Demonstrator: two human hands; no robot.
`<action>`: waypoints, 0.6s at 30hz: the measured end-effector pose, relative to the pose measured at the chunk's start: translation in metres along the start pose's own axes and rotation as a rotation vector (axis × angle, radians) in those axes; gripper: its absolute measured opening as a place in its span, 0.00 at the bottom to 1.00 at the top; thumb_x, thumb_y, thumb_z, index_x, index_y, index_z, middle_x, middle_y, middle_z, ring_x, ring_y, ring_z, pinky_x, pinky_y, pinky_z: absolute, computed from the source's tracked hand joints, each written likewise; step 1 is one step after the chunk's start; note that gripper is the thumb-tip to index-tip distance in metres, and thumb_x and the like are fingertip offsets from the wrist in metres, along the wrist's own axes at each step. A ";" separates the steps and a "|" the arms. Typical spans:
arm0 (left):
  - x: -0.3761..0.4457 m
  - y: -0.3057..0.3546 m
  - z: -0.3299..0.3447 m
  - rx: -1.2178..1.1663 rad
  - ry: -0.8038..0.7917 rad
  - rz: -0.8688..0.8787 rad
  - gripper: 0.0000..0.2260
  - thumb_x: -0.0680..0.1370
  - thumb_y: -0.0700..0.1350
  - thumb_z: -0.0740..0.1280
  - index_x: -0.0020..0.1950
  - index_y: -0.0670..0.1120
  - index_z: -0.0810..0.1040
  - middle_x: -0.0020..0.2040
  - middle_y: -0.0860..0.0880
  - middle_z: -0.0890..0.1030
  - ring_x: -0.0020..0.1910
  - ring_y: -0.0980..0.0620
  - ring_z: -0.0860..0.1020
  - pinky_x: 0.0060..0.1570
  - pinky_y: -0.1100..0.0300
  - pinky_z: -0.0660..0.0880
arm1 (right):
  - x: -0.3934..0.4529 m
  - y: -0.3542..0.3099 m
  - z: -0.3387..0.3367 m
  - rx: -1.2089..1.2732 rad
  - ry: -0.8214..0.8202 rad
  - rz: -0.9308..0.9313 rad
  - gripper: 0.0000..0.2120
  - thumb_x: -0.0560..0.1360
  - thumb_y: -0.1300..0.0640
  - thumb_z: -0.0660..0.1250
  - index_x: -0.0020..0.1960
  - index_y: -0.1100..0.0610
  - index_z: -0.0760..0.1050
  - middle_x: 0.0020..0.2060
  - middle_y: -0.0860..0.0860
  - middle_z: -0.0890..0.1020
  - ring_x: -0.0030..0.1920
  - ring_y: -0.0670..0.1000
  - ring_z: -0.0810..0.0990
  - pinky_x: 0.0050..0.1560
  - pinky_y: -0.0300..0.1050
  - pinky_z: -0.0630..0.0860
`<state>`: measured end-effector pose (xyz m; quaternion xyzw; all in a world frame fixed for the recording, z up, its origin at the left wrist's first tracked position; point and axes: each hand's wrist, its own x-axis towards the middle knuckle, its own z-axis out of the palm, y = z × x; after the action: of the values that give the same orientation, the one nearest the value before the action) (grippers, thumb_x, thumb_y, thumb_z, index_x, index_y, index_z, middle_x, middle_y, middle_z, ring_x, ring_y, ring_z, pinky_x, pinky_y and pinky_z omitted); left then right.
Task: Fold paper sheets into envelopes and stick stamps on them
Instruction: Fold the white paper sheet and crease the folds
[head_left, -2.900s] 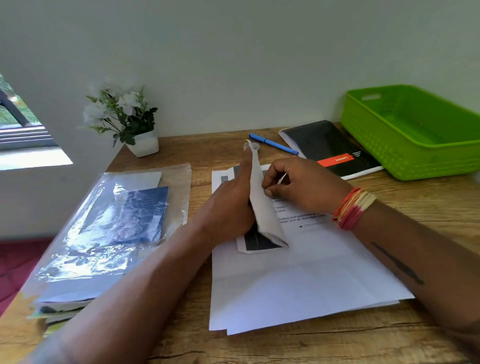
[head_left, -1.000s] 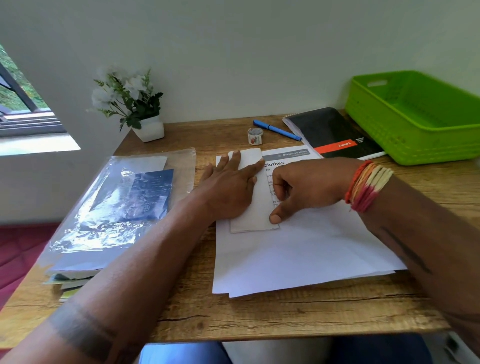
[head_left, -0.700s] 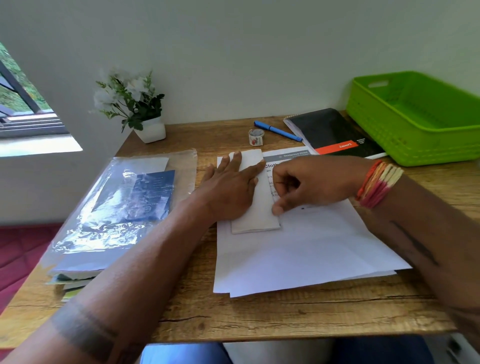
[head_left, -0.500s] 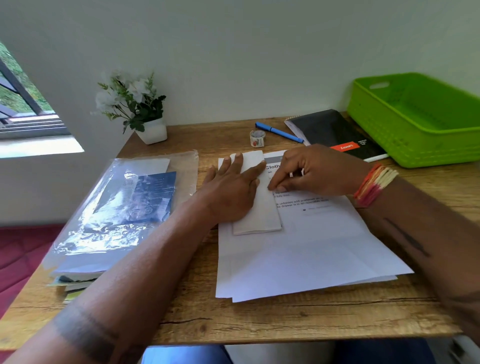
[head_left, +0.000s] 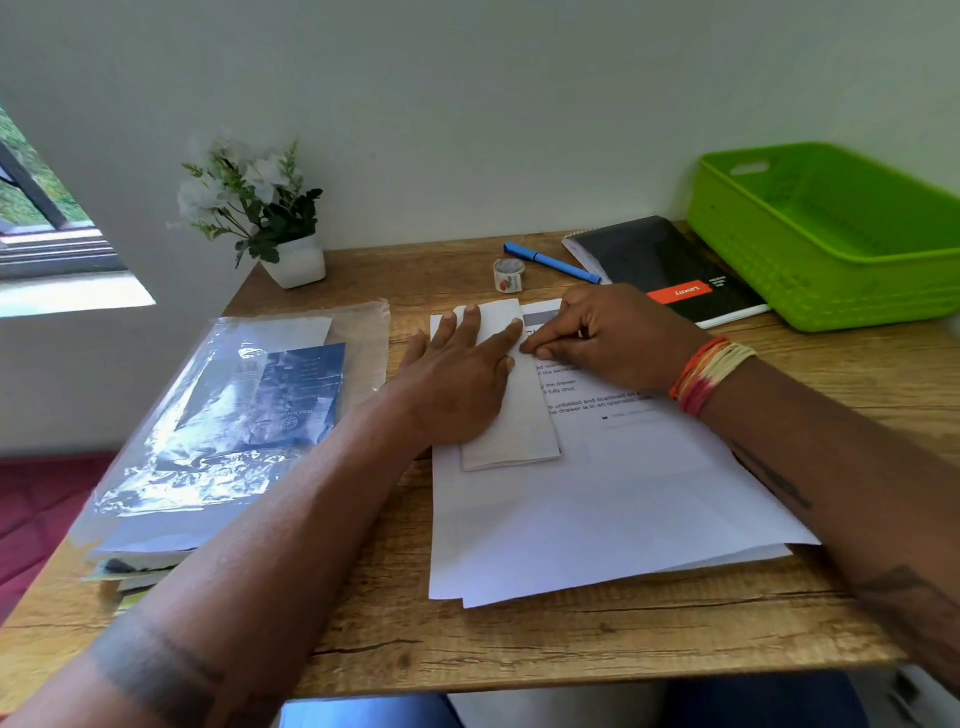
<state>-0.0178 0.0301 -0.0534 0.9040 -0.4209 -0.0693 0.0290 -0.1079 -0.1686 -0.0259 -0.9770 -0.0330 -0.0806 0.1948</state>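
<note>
Head view, left to right: along the table's (head_left: 519, 649) left edge lies a plastic sleeve of documents (head_left: 234, 415), with a potted plant (head_left: 260, 218) at the far left corner. Near the middle, on a stack of paper sheets (head_left: 597, 519), sits the folded paper (head_left: 514, 415), a narrow strip running toward the far edge. The left hand (head_left: 457, 379) lies flat on it, fingers straight and spread, pinning it down. The right hand (head_left: 608, 338) has its fingers curled, fingertips pressing on the strip's right edge near the far end, seemingly sharpening a crease.

Paper like this is light, thin and limp; it probably slides easily on the loose sheets beneath, so one palm should anchor it while the other runs the fold. Lifting is best done by pinching a long edge, lightly, since it would crumple or tear.

Behind the hands stand a small tape roll (head_left: 509, 274) and a blue pen (head_left: 550, 262), then a black notebook (head_left: 665, 270). A green basket (head_left: 831, 244) fills the far right corner. Open wood shows along the near edge and right of the sheets; loose sheets slightly overhang nothing, but sit near the front.
</note>
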 end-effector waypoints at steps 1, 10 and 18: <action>0.000 0.000 0.000 0.001 0.002 0.001 0.24 0.84 0.59 0.44 0.81 0.63 0.43 0.83 0.44 0.43 0.81 0.42 0.42 0.78 0.39 0.44 | 0.000 0.000 0.001 -0.004 0.007 -0.001 0.10 0.78 0.47 0.69 0.59 0.39 0.82 0.40 0.43 0.75 0.42 0.43 0.74 0.39 0.32 0.65; -0.001 0.001 -0.001 -0.003 0.000 -0.004 0.24 0.85 0.58 0.44 0.81 0.61 0.43 0.83 0.44 0.43 0.81 0.42 0.41 0.78 0.39 0.43 | 0.004 0.005 0.007 -0.035 0.048 -0.012 0.12 0.79 0.47 0.67 0.61 0.39 0.81 0.39 0.40 0.73 0.40 0.41 0.72 0.38 0.31 0.62; -0.002 0.003 -0.004 -0.006 -0.014 -0.013 0.25 0.85 0.58 0.45 0.82 0.60 0.42 0.83 0.45 0.42 0.81 0.43 0.41 0.78 0.39 0.43 | 0.009 0.008 0.011 -0.063 0.070 0.011 0.13 0.80 0.47 0.65 0.64 0.41 0.79 0.38 0.37 0.69 0.39 0.39 0.70 0.38 0.31 0.62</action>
<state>-0.0207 0.0296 -0.0489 0.9062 -0.4149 -0.0770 0.0284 -0.0963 -0.1713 -0.0371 -0.9794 -0.0181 -0.1147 0.1653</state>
